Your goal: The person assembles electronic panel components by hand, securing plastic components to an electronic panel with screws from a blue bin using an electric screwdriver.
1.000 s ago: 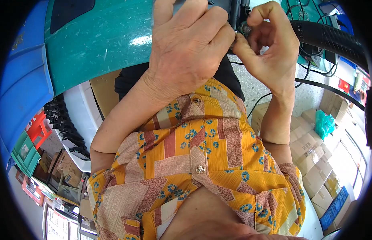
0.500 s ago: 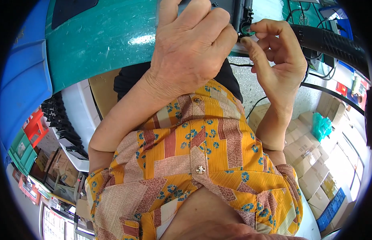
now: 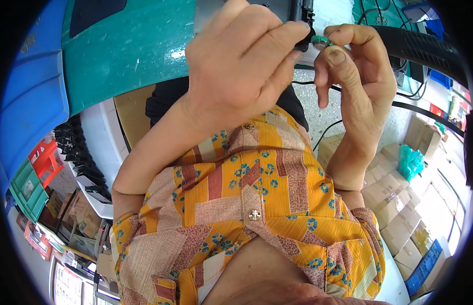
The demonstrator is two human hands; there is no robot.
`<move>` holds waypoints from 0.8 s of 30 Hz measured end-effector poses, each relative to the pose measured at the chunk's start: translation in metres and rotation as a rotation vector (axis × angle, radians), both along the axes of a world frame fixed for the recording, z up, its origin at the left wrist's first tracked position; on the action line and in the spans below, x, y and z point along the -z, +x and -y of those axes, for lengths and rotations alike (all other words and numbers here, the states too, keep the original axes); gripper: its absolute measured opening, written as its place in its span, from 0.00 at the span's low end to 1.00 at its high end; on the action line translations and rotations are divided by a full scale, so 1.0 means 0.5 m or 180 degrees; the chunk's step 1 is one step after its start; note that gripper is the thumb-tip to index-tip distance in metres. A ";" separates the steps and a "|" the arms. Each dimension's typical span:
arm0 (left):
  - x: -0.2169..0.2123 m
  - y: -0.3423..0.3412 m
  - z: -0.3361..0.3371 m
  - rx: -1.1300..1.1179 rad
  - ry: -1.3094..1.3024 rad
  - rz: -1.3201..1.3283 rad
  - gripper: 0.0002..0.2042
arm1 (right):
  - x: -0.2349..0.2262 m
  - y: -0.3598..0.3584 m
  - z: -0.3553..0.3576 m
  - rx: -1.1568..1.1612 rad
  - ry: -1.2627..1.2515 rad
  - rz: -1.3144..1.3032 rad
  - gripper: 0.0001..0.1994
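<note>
The left hand (image 3: 241,61) grips a black plastic part with ribbed edges (image 3: 302,15) at the top of the view, its fingers (image 3: 277,40) curled tightly over it so that most of the part is hidden. The right hand (image 3: 358,66) meets it from the right, its thumb and forefinger pinched narrow on a small round green-rimmed piece (image 3: 322,41), which sits just against the lower end of the black part. Both are held up over the teal painted bench (image 3: 124,46), whose surface is scuffed white in places. A thick black ribbed hose (image 3: 424,48) runs behind the right hand, and thin black cables (image 3: 419,109) cross the speckled floor below. Brown cardboard boxes (image 3: 394,203) are stacked at the right.
</note>
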State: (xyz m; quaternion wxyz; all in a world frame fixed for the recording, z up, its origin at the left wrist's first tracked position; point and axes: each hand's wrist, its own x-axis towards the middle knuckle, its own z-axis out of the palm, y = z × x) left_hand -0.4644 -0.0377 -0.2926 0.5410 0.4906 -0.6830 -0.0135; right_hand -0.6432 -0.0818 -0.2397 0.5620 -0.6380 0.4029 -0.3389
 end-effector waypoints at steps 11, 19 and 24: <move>-0.050 0.014 -0.049 0.1566 0.2674 -0.3311 0.03 | 0.000 -0.022 0.009 -0.0610 0.0792 0.0410 0.12; -0.055 -0.004 -0.061 0.1084 0.2701 -0.3981 0.04 | 0.019 -0.010 -0.032 -0.0129 -0.1740 -0.0654 0.16; -0.054 -0.017 -0.062 0.1082 0.2721 -0.4212 0.04 | 0.016 -0.004 -0.039 0.0042 -0.1999 -0.0809 0.16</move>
